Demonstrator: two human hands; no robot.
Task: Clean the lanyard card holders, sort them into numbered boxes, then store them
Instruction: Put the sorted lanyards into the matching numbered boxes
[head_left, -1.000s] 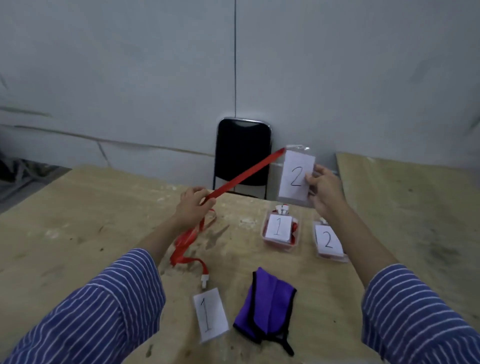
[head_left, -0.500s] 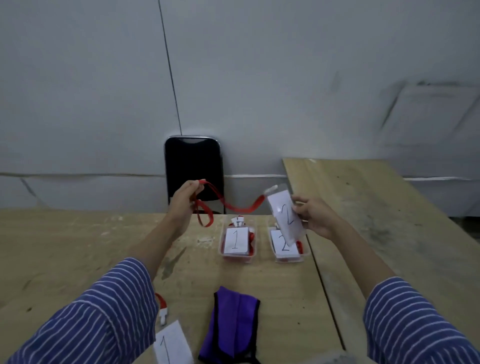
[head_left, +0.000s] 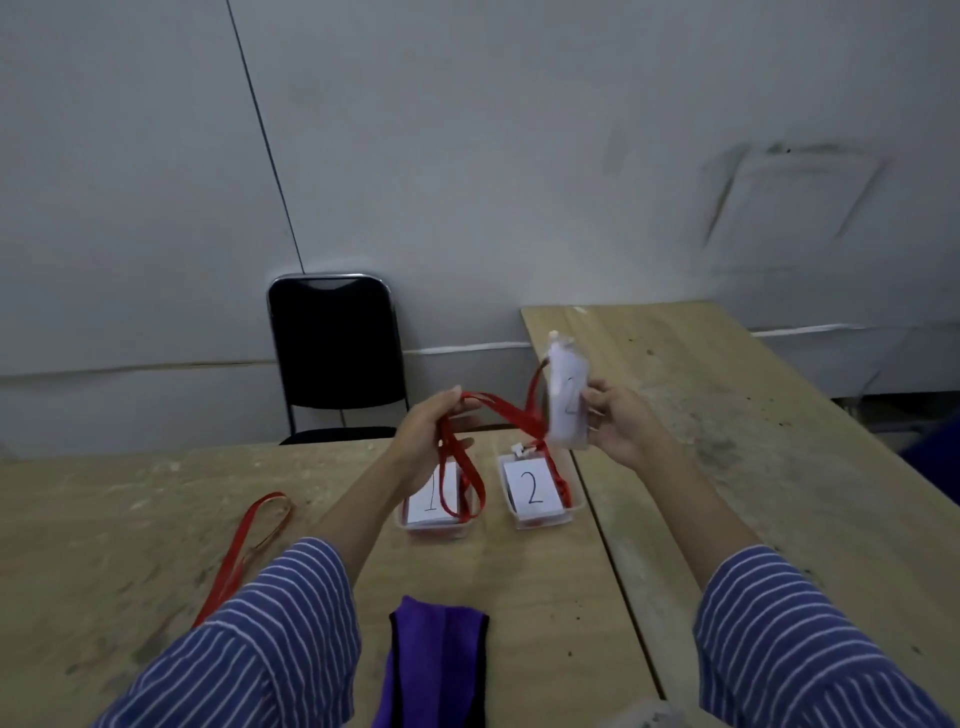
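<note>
Right now your right hand (head_left: 626, 423) pinches the card holder marked 2 (head_left: 568, 402) by its edge, held upright and edge-on above the box marked 2 (head_left: 535, 493), while your left hand (head_left: 434, 434) has its fingers curled round a gathered bunch of the red lanyard (head_left: 467, 467), with loops hanging down over the box marked 1 (head_left: 434, 506). Both boxes sit side by side on the wooden table (head_left: 130, 519), each with a numbered card holder and some red strap already inside. A second red lanyard (head_left: 249, 540) lies loose on the table to your left, and the purple cloth (head_left: 439, 665) sits near your body.

From here, the likely trouble is the dangling loops: they hang over the wrong box, so if you lower the strap carelessly it may settle into box 1 or snag the contents there and drag them out. The strap also runs taut to the holder's clip, so a tug from the left could twist the holder out of your pinch. Gather the slack over box 2 before letting go
</note>
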